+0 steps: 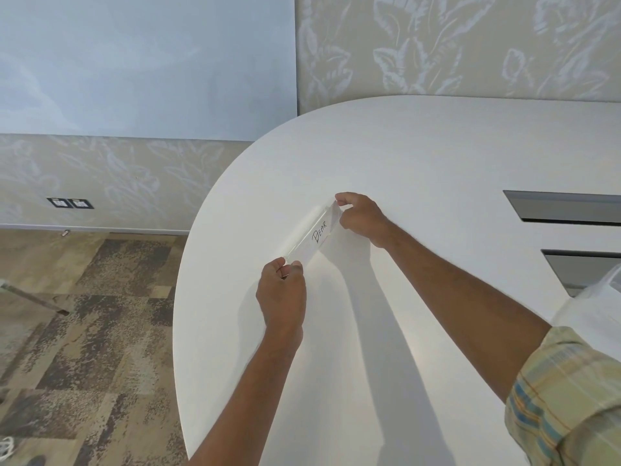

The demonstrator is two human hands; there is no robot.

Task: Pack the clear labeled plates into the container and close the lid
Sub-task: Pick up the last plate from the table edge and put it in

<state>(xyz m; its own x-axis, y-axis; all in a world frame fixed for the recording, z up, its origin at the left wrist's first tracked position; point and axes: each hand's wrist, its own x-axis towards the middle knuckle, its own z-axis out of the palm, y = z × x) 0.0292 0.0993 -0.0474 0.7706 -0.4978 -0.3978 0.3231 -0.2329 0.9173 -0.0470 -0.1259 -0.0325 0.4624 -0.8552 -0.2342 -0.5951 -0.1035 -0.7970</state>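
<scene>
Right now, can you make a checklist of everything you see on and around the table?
Surface: white table with a rounded end, mostly bare; two dark slots at the right.
Job's things: one clear plate marked "DEAR" or "BEAR", held by its two ends over the table. A clear plastic thing at the right edge may be the container; too little shows to tell.
Clutter: nothing seen.
Grippers: left hand pinches the plate's near end; right hand pinches the far end.
Cables: nothing seen.
Surroundings: patterned carpet, leafy wallpaper, a pale wall panel, two wall sockets.
</scene>
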